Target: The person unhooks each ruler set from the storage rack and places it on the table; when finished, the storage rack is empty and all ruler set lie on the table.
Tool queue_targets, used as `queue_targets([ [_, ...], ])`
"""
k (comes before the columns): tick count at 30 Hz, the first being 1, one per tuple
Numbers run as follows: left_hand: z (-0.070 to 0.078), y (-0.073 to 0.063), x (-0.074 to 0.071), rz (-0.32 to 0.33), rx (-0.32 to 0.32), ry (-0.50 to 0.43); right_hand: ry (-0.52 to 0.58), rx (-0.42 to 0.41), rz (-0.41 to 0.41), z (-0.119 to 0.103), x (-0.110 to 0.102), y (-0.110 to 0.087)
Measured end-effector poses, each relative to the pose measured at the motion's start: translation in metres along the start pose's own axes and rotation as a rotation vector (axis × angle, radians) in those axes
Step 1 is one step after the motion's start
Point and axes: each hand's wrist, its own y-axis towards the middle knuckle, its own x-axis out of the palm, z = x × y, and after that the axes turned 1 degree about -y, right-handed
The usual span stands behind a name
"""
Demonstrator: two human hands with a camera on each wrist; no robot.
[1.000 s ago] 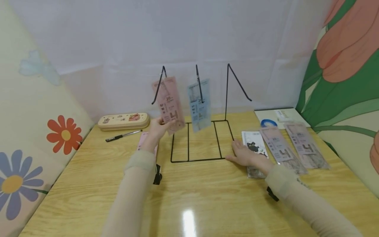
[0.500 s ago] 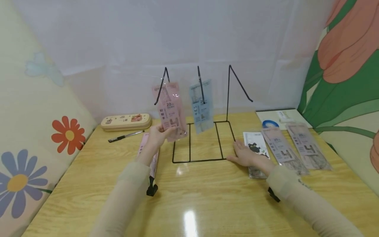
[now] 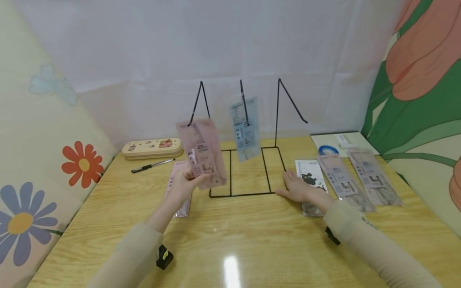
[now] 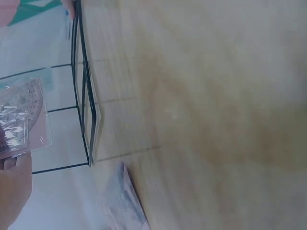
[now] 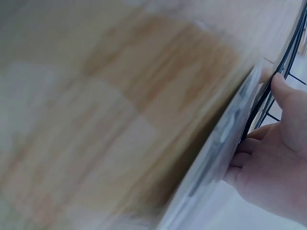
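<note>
My left hand (image 3: pixel 184 187) pinches the lower left edge of a pink ruler-set packet (image 3: pixel 202 154); a clear protractor (image 4: pixel 34 103) shows inside it in the left wrist view. The packet's top edge is right at the tip of the left hook of a black wire display rack (image 3: pixel 248 195). From the middle hook hangs a blue ruler-set packet (image 3: pixel 247 142). The right hand (image 3: pixel 299 188) rests on the rack's front right corner, thumb toward the front bar and fingers along the side bar. The right hook (image 3: pixel 292 102) bears nothing.
Another pink packet (image 3: pixel 176 180) lies left of the rack. To the right lie a packet with a black cat (image 3: pixel 310 172) and two pinkish packets (image 3: pixel 336 174). Behind them are blue tape (image 3: pixel 327 150) and a white box (image 3: pixel 363 140). A pencil case (image 3: pixel 153 148) and pen (image 3: pixel 153 165) lie back left.
My left hand has drawn the pink packet down and toward me, from farther back on the left hook to its tip. The right hand has stayed at the rack's corner.
</note>
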Motion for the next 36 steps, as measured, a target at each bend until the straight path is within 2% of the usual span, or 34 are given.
queue_targets([
  [6, 0.000, -0.026, -0.001, -0.049, -0.001, -0.037, 0.002, -0.005, 0.000, 0.001, 0.001, 0.000],
  [10, 0.001, -0.041, -0.005, -0.043, 0.066, -0.051, 0.005, -0.006, -0.004, 0.002, 0.002, 0.001],
  [13, 0.002, -0.053, -0.013, -0.037, 0.106, -0.072, 0.004, -0.008, -0.002, 0.002, 0.002, 0.002],
  [17, -0.001, -0.066, -0.035, -0.016, 0.148, -0.101, -0.001, -0.014, -0.004, 0.000, 0.001, 0.002],
  [20, -0.007, -0.070, -0.061, 0.032, 0.170, -0.093, 0.000, -0.015, -0.004, 0.000, 0.000, 0.001],
  [22, -0.013, -0.071, -0.080, 0.070, 0.161, -0.049, 0.005, -0.013, -0.001, -0.001, -0.001, -0.001],
  [26, -0.025, -0.073, -0.116, 0.096, 0.056, 0.126, 0.016, -0.006, -0.003, 0.000, -0.002, -0.003],
  [30, -0.036, -0.075, -0.142, 0.020, -0.148, 0.285, 0.019, -0.002, -0.006, 0.000, -0.002, -0.003],
  [33, -0.041, -0.073, -0.153, -0.078, -0.303, 0.312, 0.014, 0.001, -0.006, 0.001, -0.001, -0.003],
  [36, -0.046, -0.069, -0.157, -0.138, -0.400, 0.298, 0.007, 0.004, -0.006, 0.001, 0.000, -0.002],
])
